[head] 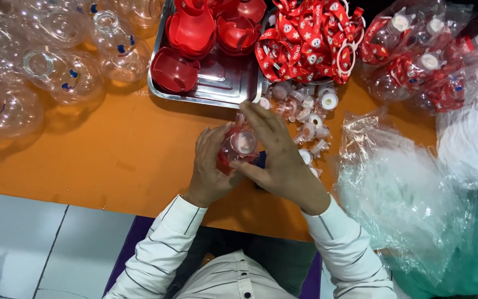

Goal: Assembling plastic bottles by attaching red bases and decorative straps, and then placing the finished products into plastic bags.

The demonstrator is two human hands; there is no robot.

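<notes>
Between both hands (250, 160), red-capped bottle (239, 145)

Orange table (123, 160); metal tray (217, 88) of red lids (192, 33); clear bottles (56, 61) upper left; red straps (308, 39); plastic bags (405, 194) right; small white caps (311, 119).

Over the orange surface (112, 149), the left hand (210, 166) and right hand (283, 158) together clasp a small clear bottle with a red base (238, 147), just below a metal tray (217, 88) of red cups (192, 30), with red straps (305, 39) and small caps (308, 113) beside it.
</notes>
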